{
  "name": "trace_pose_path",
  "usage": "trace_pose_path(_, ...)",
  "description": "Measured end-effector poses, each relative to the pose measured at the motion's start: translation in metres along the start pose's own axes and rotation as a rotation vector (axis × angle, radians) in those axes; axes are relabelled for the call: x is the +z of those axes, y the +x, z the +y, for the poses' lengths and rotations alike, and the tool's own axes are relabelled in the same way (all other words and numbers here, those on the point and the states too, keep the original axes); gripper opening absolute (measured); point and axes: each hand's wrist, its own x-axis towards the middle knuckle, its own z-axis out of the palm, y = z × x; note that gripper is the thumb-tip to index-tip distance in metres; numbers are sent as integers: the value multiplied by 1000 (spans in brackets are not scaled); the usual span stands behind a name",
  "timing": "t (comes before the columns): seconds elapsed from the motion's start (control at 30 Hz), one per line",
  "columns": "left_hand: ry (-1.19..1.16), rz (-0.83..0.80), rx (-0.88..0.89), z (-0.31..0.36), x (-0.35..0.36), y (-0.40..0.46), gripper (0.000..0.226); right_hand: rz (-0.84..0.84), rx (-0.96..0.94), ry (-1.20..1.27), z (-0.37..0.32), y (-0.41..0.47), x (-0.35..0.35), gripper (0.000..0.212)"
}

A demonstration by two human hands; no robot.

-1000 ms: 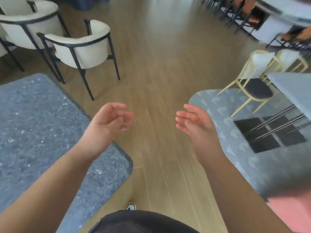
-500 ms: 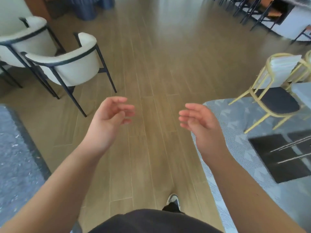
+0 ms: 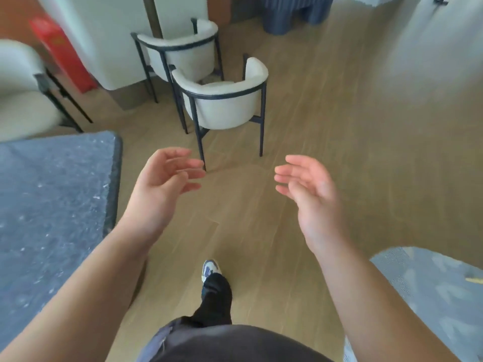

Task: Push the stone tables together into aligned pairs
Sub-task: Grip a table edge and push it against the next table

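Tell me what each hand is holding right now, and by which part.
Nothing is held. The left hand and right hand hang loosely open above the floor, clear of the stone table.

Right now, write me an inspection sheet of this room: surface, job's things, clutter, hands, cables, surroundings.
Surface: light wood plank floor; a patterned grey rug at lower right.
Job's things: one speckled grey stone table at left, untouched; no partner table in view.
Clutter: two white upholstered chairs with black metal frames, standing on the floor ahead; part of a third at far left.
Hands: left hand and right hand raised over the floor, fingers relaxed, holding nothing.
Cables: nothing seen.
Surroundings: white wall, red box against it, dark blue ribbed base at top; a shoe stepping forward.
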Motion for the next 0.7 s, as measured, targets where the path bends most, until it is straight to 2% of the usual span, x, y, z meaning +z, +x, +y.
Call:
trace_pose_path(0.13, 24, 99, -2, -12, -38, 80, 36, -89, -28, -17, 8, 94, 60, 37)
trace_pose_path(0.37, 76, 177, -17, 0, -99, 229, 32, -203, 3, -16, 2, 250, 167, 39)
trace_pose_path(0.7, 110, 340, -11, 2, -161, 397, 33, -390, 9, 17, 17, 431, 279, 35)
